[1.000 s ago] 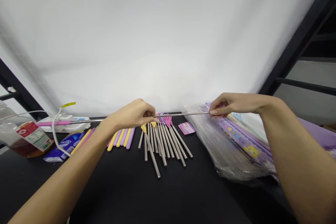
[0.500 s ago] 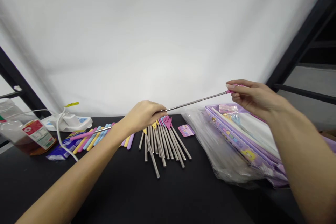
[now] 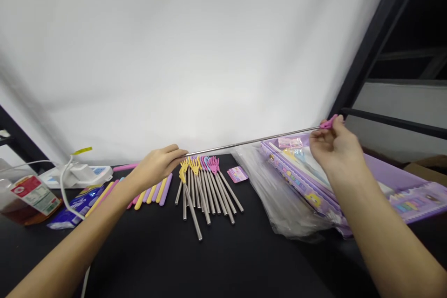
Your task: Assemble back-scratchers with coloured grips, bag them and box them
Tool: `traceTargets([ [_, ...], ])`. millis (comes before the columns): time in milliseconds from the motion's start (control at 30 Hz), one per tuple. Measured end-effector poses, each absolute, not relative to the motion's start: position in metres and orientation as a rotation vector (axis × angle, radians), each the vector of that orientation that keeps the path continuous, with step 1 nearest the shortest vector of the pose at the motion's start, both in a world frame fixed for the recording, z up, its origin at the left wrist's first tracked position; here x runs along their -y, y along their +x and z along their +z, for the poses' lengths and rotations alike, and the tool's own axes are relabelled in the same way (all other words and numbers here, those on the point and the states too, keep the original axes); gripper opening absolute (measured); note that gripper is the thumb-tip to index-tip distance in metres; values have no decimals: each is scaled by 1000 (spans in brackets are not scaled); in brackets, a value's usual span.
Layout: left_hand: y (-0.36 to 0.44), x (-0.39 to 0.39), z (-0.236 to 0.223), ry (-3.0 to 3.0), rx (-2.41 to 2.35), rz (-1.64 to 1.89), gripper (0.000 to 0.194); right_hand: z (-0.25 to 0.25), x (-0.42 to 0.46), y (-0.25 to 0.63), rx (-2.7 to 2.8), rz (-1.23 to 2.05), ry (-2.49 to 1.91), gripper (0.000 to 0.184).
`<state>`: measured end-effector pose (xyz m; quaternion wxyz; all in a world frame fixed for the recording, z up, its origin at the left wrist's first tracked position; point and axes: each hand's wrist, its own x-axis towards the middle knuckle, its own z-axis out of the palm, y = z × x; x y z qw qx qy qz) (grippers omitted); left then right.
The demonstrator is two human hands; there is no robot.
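My left hand (image 3: 157, 165) is closed around the pink-handled end of a telescopic metal rod (image 3: 251, 140). The rod stretches rightward and slightly up, above the table. My right hand (image 3: 333, 142) pinches the small pink hand-shaped tip (image 3: 328, 123) at its far end. Below the rod lies a fan of several collapsed metal rods (image 3: 202, 186) with yellow, purple and pink hand tips. Left of them lies a row of pastel handle sleeves (image 3: 153, 193), partly hidden by my left hand.
Black table (image 3: 181, 260). A clear plastic bag (image 3: 279, 191) and purple printed packaging (image 3: 401, 186) lie at right. A small pink card (image 3: 236, 174) sits by the rods. At left are a white power strip (image 3: 75, 174), a blue packet (image 3: 75, 205) and a plastic bottle (image 3: 24, 195).
The rod has been pulled out longer. My right hand moved right and up with the tip; my left hand slid left toward the handle. The view shifted rightward.
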<state>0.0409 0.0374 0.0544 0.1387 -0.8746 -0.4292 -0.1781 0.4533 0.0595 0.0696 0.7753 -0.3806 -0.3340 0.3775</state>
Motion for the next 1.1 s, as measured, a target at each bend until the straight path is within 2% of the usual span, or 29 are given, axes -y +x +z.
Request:
traceTargets([
  [167,40,-31,53,-2219,1343,-533,35,61,-55,413,505,932,-645,19],
  [400,19,-27,47,-2061,1290,-493,32,61,-57,433,389,890,-735,32],
  [633,-25,-24,35,-1869,1407,-433,29,55,-62,439,369,855,-836,31],
  [833,-44,-27,30,-1966,1392,-506,30,54,-59,416,298,947,-819,22],
  [1100,-62,-22,35,-2100,1265,-680,27,56,-56,414,185,970,-774,27],
])
